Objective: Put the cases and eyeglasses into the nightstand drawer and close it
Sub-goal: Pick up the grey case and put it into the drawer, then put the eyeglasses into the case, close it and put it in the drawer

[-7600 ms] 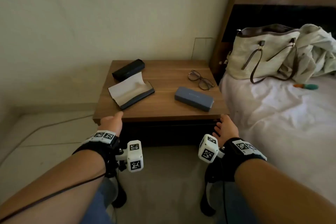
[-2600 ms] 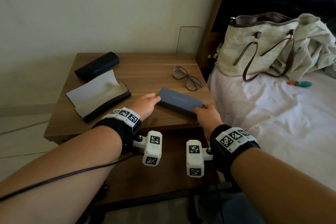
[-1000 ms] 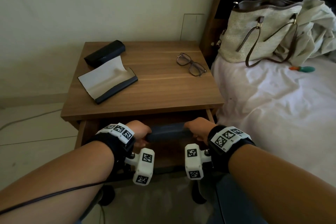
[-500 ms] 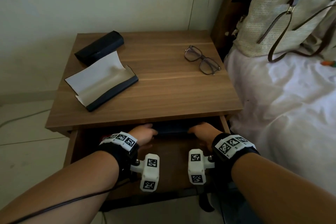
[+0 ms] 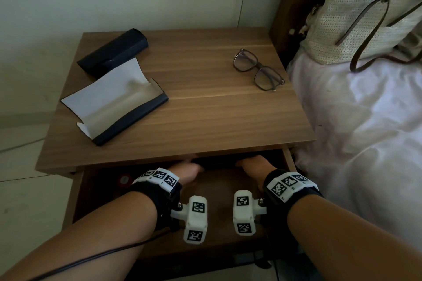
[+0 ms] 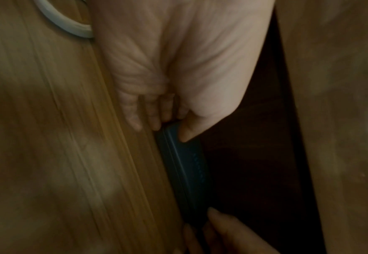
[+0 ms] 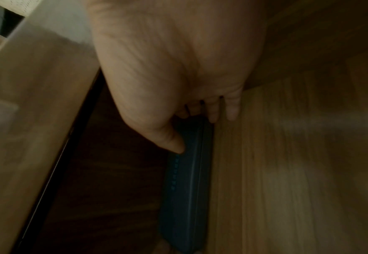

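A blue-grey glasses case (image 6: 185, 171) lies lengthwise deep in the open nightstand drawer (image 5: 219, 194), mostly hidden under the wooden top (image 5: 205, 121) in the head view. My left hand (image 6: 169, 132) pinches one end of it, thumb on top and fingers below. My right hand (image 7: 196, 134) pinches the other end the same way. On the top, a closed black case (image 5: 113, 51) sits at the back left. An open case with pale lining (image 5: 114, 102) lies in front of it. The eyeglasses (image 5: 258, 73) lie unfolded at the back right.
A small red round object (image 5: 124, 180) sits in the drawer's left part. A bed with a white sheet (image 5: 365, 132) adjoins the nightstand on the right, with a woven handbag (image 5: 356, 13) on it. The wall stands behind and pale floor (image 5: 27, 201) lies to the left.
Both hands have carried the blue-grey case from the top down into the drawer and pushed it farther back under the top. The head view has moved closer.
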A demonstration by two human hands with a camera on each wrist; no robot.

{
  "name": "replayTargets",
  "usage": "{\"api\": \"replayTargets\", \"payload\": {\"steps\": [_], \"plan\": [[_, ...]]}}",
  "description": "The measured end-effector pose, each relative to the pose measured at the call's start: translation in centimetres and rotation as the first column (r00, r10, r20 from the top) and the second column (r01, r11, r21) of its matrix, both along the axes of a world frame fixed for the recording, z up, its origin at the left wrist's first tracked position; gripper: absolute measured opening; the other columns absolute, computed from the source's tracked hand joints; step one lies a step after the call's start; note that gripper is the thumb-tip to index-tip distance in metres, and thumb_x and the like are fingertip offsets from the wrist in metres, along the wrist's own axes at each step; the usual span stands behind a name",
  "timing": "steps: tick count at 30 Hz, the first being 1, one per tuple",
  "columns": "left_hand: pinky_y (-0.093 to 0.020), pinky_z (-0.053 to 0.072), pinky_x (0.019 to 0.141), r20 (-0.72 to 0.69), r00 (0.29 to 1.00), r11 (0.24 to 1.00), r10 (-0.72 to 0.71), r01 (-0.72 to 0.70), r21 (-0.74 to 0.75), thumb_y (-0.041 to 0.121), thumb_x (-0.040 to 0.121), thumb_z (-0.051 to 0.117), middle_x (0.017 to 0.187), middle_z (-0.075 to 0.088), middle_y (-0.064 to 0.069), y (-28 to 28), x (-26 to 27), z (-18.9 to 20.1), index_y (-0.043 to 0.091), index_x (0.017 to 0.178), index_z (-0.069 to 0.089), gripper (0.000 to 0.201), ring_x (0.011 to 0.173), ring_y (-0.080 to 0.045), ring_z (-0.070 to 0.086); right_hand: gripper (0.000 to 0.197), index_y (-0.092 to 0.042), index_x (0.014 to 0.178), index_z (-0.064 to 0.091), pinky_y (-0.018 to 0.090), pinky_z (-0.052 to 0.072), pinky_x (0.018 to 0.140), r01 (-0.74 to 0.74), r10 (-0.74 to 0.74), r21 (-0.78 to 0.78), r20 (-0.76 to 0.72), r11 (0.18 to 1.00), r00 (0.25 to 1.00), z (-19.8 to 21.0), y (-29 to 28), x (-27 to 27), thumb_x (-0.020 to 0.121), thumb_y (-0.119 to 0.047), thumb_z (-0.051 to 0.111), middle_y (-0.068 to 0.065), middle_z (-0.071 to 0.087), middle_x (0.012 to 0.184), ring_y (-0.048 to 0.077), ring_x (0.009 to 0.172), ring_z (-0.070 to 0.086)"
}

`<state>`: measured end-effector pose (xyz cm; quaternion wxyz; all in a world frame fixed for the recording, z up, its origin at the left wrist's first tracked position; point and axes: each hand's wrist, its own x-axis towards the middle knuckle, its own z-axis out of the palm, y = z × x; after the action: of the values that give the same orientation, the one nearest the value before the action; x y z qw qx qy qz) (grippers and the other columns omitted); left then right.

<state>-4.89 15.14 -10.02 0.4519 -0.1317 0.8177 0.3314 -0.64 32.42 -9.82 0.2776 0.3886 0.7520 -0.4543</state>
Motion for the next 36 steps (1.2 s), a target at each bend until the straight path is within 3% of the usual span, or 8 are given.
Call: {"api": "replayTargets", "payload": {"steps": [7,13,17,21,24,26,31,36], "plan": [[-0.030,0.039,0.097,-0.004,0.999,0.999,-0.039,0.039,-0.012,0.028,0.101,0.042,0.138,0.052,-0.012,-0.2,0.1,-0.6,0.009,0.139,0.045,0.043,0.123,-0.026,0.052,0.038,-0.004,0.129,0.056,0.038,0.043,0.100,0.008,-0.009,-0.027,-0.011,1.000,1.000,0.1,-0.7,0.1,0.095,-0.022,0.053,0.018,0.058,0.129,0.030,0.116,0.055],[-0.033,0.039,0.105,-0.055,0.998,0.999,-0.042,0.043,0.019,0.031,0.097,0.050,0.143,0.049,-0.008,-0.8,1.0,1.0,0.015,0.140,0.046,0.047,0.128,-0.025,0.048,0.040,-0.007,0.131,0.054,0.040,0.047,0.101,-0.083,0.084,0.035,-0.051,0.996,0.995,1.5,-1.3,0.6,0.093,-0.023,0.052,0.017,0.059,0.128,0.033,0.118,0.056],[-0.028,0.042,0.087,-0.057,0.998,0.996,-0.037,0.041,0.075,0.035,0.094,0.054,0.137,0.054,-0.006,-1.8,1.8,3.1,0.019,0.135,0.051,0.044,0.123,-0.023,0.052,0.048,-0.001,0.131,0.053,0.041,0.047,0.098,-0.051,0.055,0.043,-0.099,0.998,0.994,3.6,-2.0,1.6,0.088,-0.021,0.056,0.020,0.059,0.131,0.036,0.121,0.056],[-0.037,0.047,0.098,-0.017,0.998,0.983,0.054,-0.051,0.176,0.032,0.091,0.059,0.120,0.063,0.000,-2.7,2.9,5.0,0.022,0.119,0.060,0.030,0.115,-0.019,0.058,0.042,-0.001,0.129,0.056,0.041,0.043,0.103,-0.119,0.122,0.033,-0.103,0.992,0.987,6.9,-3.4,2.9,0.092,-0.020,0.053,0.021,0.057,0.134,0.036,0.125,0.053],[-0.035,0.043,0.092,0.022,0.993,0.960,0.118,-0.120,0.251,0.030,0.093,0.057,0.108,0.066,0.005,-3.2,4.2,7.3,0.023,0.112,0.060,0.021,0.109,-0.014,0.059,0.043,-0.009,0.142,0.044,0.037,0.039,0.109,-0.110,0.101,-0.056,-0.139,0.992,0.985,9.2,-4.5,3.8,0.099,-0.014,0.044,0.018,0.050,0.142,0.033,0.130,0.049],[-0.034,0.043,0.092,0.012,0.993,0.955,0.114,-0.113,0.274,0.031,0.093,0.056,0.104,0.067,0.006,-3.5,4.9,8.8,0.022,0.111,0.060,0.021,0.106,-0.013,0.061,0.041,-0.004,0.134,0.052,0.039,0.041,0.108,-0.091,0.074,-0.118,-0.144,0.989,0.987,10.7,-5.7,4.3,0.095,-0.016,0.050,0.018,0.055,0.138,0.033,0.127,0.052],[-0.035,0.042,0.096,-0.038,0.992,0.945,0.116,-0.099,0.313,0.036,0.092,0.056,0.110,0.069,0.006,-4.8,5.4,11.6,0.023,0.117,0.060,0.029,0.107,-0.012,0.061,0.032,-0.010,0.127,0.054,0.032,0.040,0.089,-0.102,0.069,-0.236,-0.143,0.966,0.987,14.1,-7.4,5.0,0.100,-0.025,0.044,0.002,0.065,0.105,0.018,0.096,0.060],[-0.039,0.042,0.100,-0.167,0.978,0.942,0.125,-0.064,0.331,0.031,0.093,0.055,0.111,0.068,0.006,-6.9,5.7,13.9,0.026,0.113,0.062,0.022,0.108,-0.012,0.060,0.033,-0.014,0.128,0.055,0.035,0.042,0.093,-0.048,-0.019,-0.327,-0.201,0.944,0.979,15.6,-8.6,5.0,0.099,-0.025,0.045,0.004,0.067,0.112,0.020,0.107,0.060]]}}
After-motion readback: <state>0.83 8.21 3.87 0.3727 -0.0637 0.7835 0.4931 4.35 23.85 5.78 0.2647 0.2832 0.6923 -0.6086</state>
